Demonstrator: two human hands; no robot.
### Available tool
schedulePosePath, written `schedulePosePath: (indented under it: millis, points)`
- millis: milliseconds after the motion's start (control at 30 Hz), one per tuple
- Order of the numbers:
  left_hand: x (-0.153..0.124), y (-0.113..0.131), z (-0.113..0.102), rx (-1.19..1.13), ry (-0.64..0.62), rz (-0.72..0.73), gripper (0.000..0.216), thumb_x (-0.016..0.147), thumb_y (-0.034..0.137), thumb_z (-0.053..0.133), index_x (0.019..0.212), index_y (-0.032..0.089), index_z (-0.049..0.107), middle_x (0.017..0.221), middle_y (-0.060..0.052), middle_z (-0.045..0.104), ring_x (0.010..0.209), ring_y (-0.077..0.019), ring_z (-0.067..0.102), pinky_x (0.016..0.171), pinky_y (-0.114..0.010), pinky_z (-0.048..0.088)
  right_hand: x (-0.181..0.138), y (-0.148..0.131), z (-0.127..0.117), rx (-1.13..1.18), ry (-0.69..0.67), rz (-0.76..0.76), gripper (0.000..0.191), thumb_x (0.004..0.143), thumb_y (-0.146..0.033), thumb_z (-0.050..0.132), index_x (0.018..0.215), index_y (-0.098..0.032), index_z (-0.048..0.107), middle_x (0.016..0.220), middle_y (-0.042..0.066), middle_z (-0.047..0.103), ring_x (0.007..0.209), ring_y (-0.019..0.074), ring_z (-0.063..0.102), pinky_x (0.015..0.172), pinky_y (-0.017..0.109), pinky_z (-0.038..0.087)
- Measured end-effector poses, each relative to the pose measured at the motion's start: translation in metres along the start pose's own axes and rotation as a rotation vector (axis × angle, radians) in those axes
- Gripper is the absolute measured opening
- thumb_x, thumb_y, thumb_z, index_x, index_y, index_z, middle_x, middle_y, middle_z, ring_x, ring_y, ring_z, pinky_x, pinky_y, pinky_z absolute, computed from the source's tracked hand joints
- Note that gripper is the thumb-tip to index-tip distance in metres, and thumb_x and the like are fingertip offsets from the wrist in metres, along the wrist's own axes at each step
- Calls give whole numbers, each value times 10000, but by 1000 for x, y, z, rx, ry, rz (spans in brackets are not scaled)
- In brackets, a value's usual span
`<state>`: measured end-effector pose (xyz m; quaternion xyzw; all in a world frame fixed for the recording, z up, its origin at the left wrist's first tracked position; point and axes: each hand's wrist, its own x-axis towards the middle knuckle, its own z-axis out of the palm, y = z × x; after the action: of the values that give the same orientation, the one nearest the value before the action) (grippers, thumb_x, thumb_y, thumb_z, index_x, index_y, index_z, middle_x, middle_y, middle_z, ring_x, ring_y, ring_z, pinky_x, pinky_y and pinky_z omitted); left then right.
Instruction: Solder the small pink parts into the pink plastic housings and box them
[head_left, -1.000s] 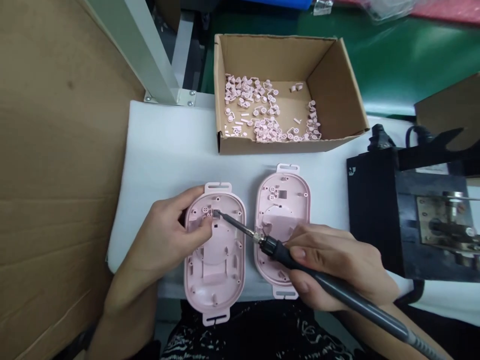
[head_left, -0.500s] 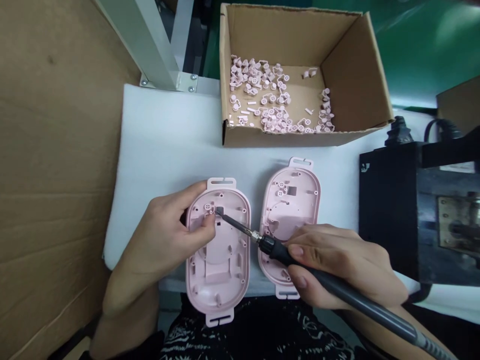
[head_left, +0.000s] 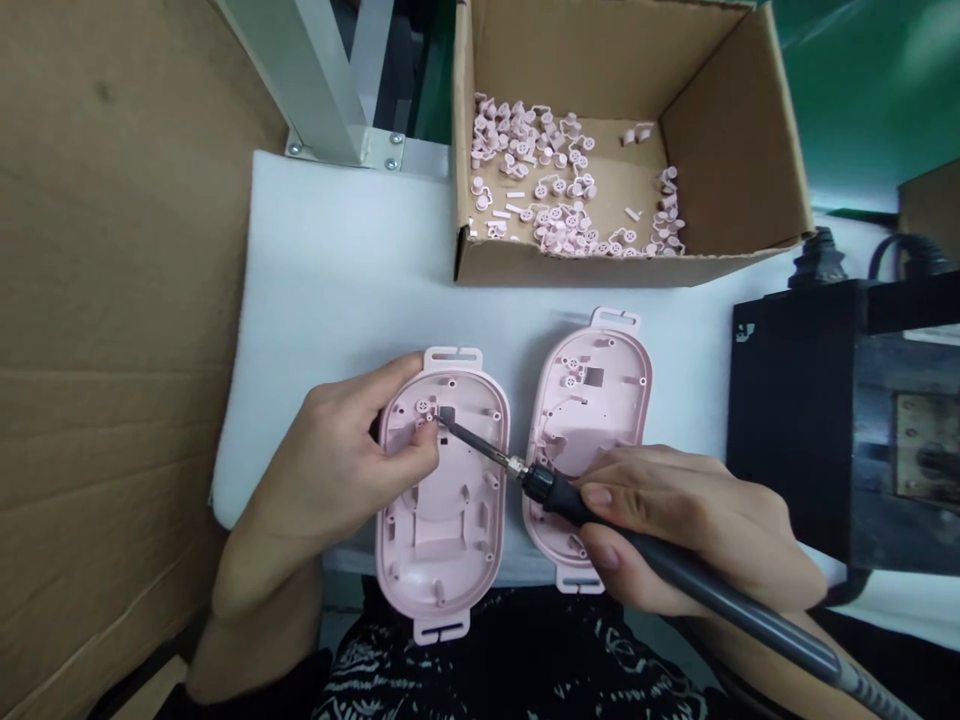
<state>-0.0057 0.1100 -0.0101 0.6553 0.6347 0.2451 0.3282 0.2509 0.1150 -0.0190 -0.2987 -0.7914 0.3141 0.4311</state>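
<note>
My left hand point(head_left: 352, 455) grips the upper left of a pink plastic housing half point(head_left: 442, 500), its thumb inside beside a small round button piece point(head_left: 422, 407). A black-handled soldering iron point(head_left: 559, 495) lies in my right hand point(head_left: 682, 520), fingers and thumb wrapped round the grip. Its tip reaches into the housing next to my left thumb, near a small square opening; whether it touches the plastic I cannot tell. A second pink housing half point(head_left: 551, 400) lies to the right, with similar button pieces fitted in it, partly hidden under my right hand.
A cardboard box point(head_left: 637, 268) at the back holds many small pink button pieces point(head_left: 566, 225). A black soldering station point(head_left: 795, 420) stands at the right on the white padded surface point(head_left: 322, 270). A metal post point(head_left: 315, 90) rises at the back left, beside a cardboard wall point(head_left: 112, 300).
The view has shifted slightly, moving the box and station a little right. The iron's tip stays by my left thumb in the housing; both hands keep their hold.
</note>
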Motion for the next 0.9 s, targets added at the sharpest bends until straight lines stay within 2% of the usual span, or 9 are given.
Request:
schedulePosePath:
  millis: [133,333,700,900]
  points:
    - [1,0,1,3,11,33,419,811,192,659,1226,233,700,900,45,756,687,-121,677,760,-231,586,1,-2,0,-17,-3,20,128,853,-108,701,965,-148,654,696,19,682,565,137,676,495,257,601]
    - [0,0,0,-5,22,72,404,804,160,656,1206,183,695,864,40,745,653,-105,653,708,-227,573,2,-1,-1,-7,1,-2,136,826,-74,713,945,-117,665,688,32,689,563,147,685,498,253,605]
    - [0,-2,0,-2,34,95,415,797,143,669,1205,218,688,833,58,719,629,-99,645,689,-234,568,1,-1,-1,12,5,-5,114,821,-61,727,918,-82,672,711,46,694,601,141,696,540,243,606]
    - [0,-1,0,-12,32,89,402,792,142,669,1191,197,689,859,47,728,668,-106,657,719,-237,572,1,0,-3,6,-13,3,137,813,-56,727,935,-84,670,719,44,694,612,143,697,529,250,609]
